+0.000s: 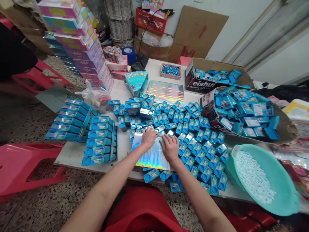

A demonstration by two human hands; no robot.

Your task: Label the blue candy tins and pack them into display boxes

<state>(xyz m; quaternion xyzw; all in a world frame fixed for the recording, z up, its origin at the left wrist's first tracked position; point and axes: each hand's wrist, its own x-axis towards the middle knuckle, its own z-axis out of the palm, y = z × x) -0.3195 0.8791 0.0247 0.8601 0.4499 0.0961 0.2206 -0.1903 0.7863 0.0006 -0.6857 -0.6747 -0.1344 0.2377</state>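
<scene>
A shiny holographic card sheet [147, 154] lies in front of me, over some of the small blue boxes. My left hand [149, 138] is closed at its far edge, with the fingers bent over the card. Just to the right, my right hand [170, 147] also grips that edge, its fingers curled. The exact grip under the fingertips is hidden. Many small blue boxes [188, 138] with oval recesses stand close together around the sheet. Left of it are blue display stands [100, 141] filled with rows of similar boxes.
A turquoise basin [285, 183] of small white pieces sits at right. Behind it are cartons [190, 80] of blue packs. More holographic sheets [166, 91], a fanned blue display [136, 83] and a tray of shiny pieces [170, 71] lie farther back. Stacked boxes [89, 61] rise at left.
</scene>
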